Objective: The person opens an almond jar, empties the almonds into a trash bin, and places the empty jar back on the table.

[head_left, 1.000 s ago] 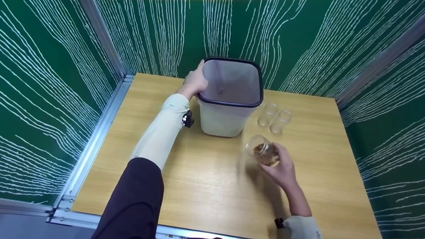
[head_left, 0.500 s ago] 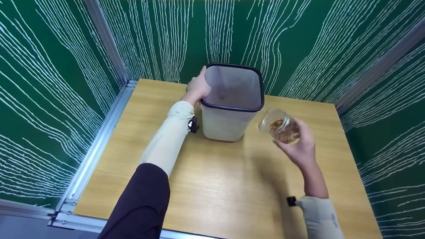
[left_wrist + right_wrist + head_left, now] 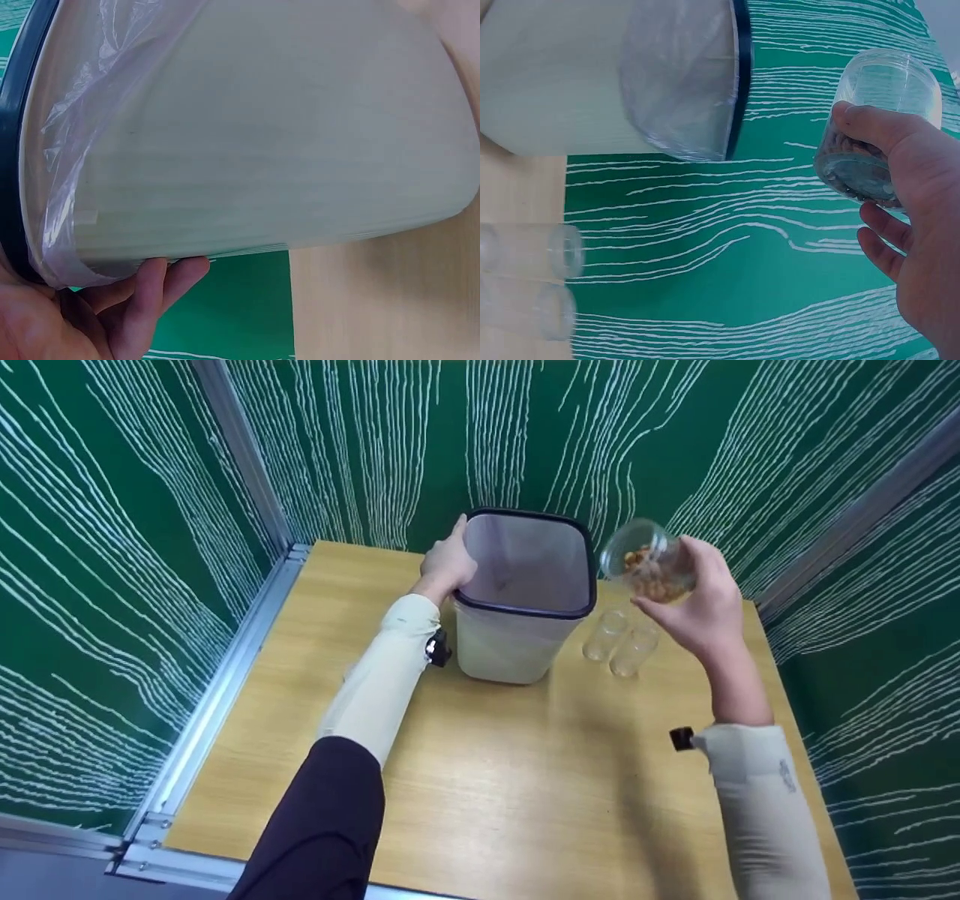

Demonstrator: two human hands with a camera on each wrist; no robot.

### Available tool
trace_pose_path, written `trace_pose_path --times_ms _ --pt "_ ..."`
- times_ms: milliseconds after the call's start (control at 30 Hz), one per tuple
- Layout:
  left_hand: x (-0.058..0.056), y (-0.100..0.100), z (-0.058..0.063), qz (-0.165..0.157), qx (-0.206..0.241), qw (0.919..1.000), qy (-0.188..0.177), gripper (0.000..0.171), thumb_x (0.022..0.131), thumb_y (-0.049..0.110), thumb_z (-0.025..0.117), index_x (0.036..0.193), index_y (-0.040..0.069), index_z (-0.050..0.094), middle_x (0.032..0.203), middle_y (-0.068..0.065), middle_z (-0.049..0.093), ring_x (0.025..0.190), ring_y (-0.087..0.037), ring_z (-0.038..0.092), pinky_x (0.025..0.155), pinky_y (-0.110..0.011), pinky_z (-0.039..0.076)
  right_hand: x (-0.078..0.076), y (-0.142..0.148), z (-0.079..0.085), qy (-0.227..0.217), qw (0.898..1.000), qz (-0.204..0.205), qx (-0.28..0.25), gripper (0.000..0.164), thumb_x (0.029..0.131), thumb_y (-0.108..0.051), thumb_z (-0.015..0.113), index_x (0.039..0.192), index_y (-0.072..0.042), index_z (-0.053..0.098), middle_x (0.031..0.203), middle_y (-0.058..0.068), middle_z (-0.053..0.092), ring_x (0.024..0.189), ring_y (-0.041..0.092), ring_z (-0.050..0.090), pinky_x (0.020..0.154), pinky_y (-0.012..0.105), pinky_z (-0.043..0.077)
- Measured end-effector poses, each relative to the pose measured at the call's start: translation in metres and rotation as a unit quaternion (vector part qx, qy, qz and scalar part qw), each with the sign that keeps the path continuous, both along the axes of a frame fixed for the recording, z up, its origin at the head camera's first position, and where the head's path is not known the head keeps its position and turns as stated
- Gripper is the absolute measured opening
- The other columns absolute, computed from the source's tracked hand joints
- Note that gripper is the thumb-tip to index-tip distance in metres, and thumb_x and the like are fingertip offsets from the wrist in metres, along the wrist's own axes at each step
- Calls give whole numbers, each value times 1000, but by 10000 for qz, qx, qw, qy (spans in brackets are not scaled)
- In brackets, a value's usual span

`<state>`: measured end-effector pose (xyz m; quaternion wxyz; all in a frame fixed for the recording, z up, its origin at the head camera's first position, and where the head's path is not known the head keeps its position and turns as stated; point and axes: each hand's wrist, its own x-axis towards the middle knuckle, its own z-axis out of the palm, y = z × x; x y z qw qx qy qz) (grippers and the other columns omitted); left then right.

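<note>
A pale, square-topped trash bin (image 3: 501,652) with a dark rim stands at the back of the table, lined with a thin plastic bag (image 3: 66,187). My left hand (image 3: 448,562) grips its left rim; in the left wrist view some fingers (image 3: 148,304) lie along the bin's outer side. Up in the air to the right of the bin, my right hand (image 3: 709,607) holds a clear glass jar (image 3: 626,544) around its base end. The jar leans with its mouth towards the bin. Small brown, nut-like pieces (image 3: 651,577) lie inside it.
Two clear glass cylinders (image 3: 605,636) stand close together on the wooden table (image 3: 480,780), right of the bin. Green panels (image 3: 435,450) with white wavy lines enclose the back and sides, joined by metal frame bars (image 3: 251,457).
My right hand has lifted the jar up and away from the table, first near its middle, now level with the bin's rim. My left hand keeps its hold on the rim.
</note>
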<state>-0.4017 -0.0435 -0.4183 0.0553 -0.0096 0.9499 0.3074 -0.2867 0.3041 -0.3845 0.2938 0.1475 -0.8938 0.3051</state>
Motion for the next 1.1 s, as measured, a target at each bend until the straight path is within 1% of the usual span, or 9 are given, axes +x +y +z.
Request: trace_pose_path --times_ms 100,233,333,433,600,733,833,1033,1100 --pt "-2 0 2 10 -5 10000 23 82 91 13 48 157 29 3 88 -8 60 65 -21 56 53 -31 42 -14 -2 16 -97 9998 24 146 88 66 -31 89 142 -21 45 138 0 48 124 17 44 104 36 37" --pt "-2 -1 3 6 7 10000 82 83 90 13 49 157 30 4 101 -10 63 70 -22 58 56 -32 43 -26 -4 27 -177 9993 5 318 88 68 -31 88 143 -22 43 139 1 46 123 19 45 105 38 37" --pt "-3 -2 2 15 10 10000 77 83 89 13 49 157 31 4 121 -10 61 77 -23 58 60 -33 44 -34 -4 32 -247 9986 14 471 90 68 -30 88 145 -21 41 139 3 46 122 21 46 105 39 38" --pt "-3 -1 1 24 -8 10000 95 84 88 13 49 157 32 4 134 -10 55 83 -25 59 63 -35 45 -40 -3 35 -297 9978 18 592 90 69 -29 88 145 -20 41 138 5 46 122 23 46 105 40 38" --pt "-1 1 0 79 -135 9998 99 84 88 15 50 157 34 5 141 -9 50 90 -26 58 66 -37 46 -48 -3 35 -394 9958 46 820 90 69 -30 88 145 -18 41 141 5 45 123 26 47 105 44 37" --pt "-1 2 0 63 -117 9998 151 84 88 14 51 157 33 7 139 -11 52 86 -26 57 63 -36 45 -52 -6 36 -494 9934 17 1039 91 69 -30 88 146 -18 40 145 5 43 125 29 46 104 50 37" --pt "0 2 -1 55 -121 9999 57 84 88 14 51 157 33 6 133 -12 56 79 -25 58 59 -34 44 -56 -10 37 -537 9914 56 1192 92 69 -29 88 147 -18 40 146 5 43 125 30 46 103 53 38" --pt "-1 1 -1 29 -109 9999 -25 85 89 12 50 157 33 4 113 -11 62 67 -22 56 53 -31 42 -63 -17 35 -450 9886 228 1418 90 70 -25 87 146 -17 41 144 6 45 123 31 48 99 53 41" --pt "-2 1 2 -13 -86 10000 -10 85 89 11 50 157 33 3 112 -11 62 64 -21 54 51 -30 41 -65 -19 36 -412 9880 247 1471 89 69 -25 87 146 -17 41 144 6 45 122 31 49 99 53 41"
